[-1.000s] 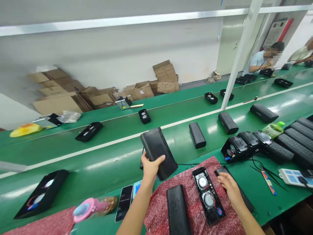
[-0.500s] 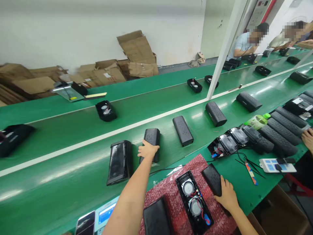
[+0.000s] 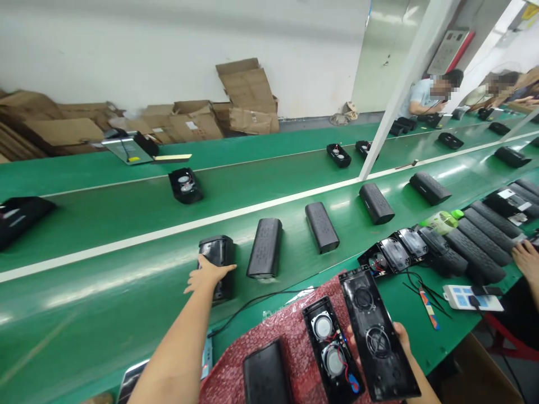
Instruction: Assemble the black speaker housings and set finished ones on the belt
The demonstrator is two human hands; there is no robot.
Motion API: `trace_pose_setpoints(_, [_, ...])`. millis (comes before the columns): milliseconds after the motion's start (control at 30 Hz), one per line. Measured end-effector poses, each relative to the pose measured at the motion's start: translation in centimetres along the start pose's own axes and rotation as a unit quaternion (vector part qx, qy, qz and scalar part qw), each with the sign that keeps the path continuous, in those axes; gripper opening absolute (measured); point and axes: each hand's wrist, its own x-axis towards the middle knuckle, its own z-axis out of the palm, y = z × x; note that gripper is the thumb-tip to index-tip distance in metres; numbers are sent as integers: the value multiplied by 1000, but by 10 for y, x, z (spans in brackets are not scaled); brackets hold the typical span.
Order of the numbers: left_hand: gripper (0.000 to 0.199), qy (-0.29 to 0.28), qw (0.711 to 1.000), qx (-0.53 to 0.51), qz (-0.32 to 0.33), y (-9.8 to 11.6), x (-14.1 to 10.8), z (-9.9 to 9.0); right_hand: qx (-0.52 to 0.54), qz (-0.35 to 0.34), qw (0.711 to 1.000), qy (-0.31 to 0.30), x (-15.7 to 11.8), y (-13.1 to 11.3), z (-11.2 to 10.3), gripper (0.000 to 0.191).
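My left hand [image 3: 206, 278] is over a black speaker casing [image 3: 219, 246] on the green conveyor belt. Its fingers and thumb are spread across the casing, and I cannot tell how firmly they touch it. My right hand [image 3: 402, 339] grips a long black speaker shell [image 3: 373, 331] by its sides, tilted up so its inner face with two round grilles shows. Beside that shell, an open speaker half [image 3: 332, 350] with two drivers, red wires and a blue part lies on red bubble wrap [image 3: 229, 365]. Another black casing [image 3: 267, 373] rests at the wrap's front.
Closed speaker casings [image 3: 265, 247] stand along the belt. To the right are open speaker halves [image 3: 393, 252], a green-capped bottle [image 3: 444, 221], a power strip [image 3: 471, 297] and a co-worker's hand [image 3: 526, 258]. A white post [image 3: 389, 95] rises beyond the belt.
My left hand has moved left from one closed casing to the neighbouring casing. My right hand has raised and turned its shell, so the inside now shows.
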Motion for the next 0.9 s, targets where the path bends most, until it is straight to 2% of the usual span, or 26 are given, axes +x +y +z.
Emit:
trace_pose_setpoints(33, [46, 2, 1000, 4, -5, -4, 2, 1, 40, 32, 998, -45, 2, -4, 8, 92])
trace_pose_setpoints(67, [52, 4, 1000, 6, -10, -8, 5, 3, 52, 51, 995, -65, 5, -6, 16, 90])
trace_pose_setpoints(100, [62, 6, 1000, 10, -17, -11, 8, 6, 30, 48, 997, -55, 8, -5, 25, 85])
trace_pose_setpoints(167, [88, 11, 998, 33, -52, -16, 14, 10, -112, -27, 992, 45, 16, 8, 43, 76])
trace_pose_setpoints(200, [100, 11, 996, 49, -75, -19, 16, 11, -209, -75, 969, 105, 18, 19, 53, 76])
trace_pose_setpoints(267, [111, 0, 991, 72, -115, -25, 18, 8, -391, -141, 890, 186, 20, 50, 70, 83])
trace_pose_setpoints(333, [113, -18, 991, 60, -114, -33, 14, 2, -498, -155, 829, 203, 18, 82, 83, 86])
trace_pose_setpoints(400, [112, -24, 996, 18, -80, -43, 0, -5, -558, -162, 785, 214, 14, 105, 91, 85])
trace_pose_setpoints(500, [111, -11, 998, -63, -29, -60, -37, -14, -598, -170, 747, 236, 10, 118, 94, 82])
trace_pose_setpoints(600, [113, -2, 980, -199, -14, -78, -92, -21, -609, -182, 732, 245, 9, 114, 91, 80])
trace_pose_setpoints(667, [114, -24, 944, -327, -44, -90, -136, -27, -610, -193, 724, 257, 9, 110, 90, 80])
trace_pose_setpoints(733, [114, -76, 895, -427, -105, -102, -180, -33, -617, -196, 713, 270, 10, 106, 90, 81])
trace_pose_setpoints(800, [110, -109, 851, -486, -167, -114, -220, -39, -634, -190, 700, 268, 12, 103, 92, 81])
trace_pose_setpoints(900, [91, -119, 800, -543, -226, -131, -269, -44, -661, -183, 684, 247, 13, 100, 95, 82])
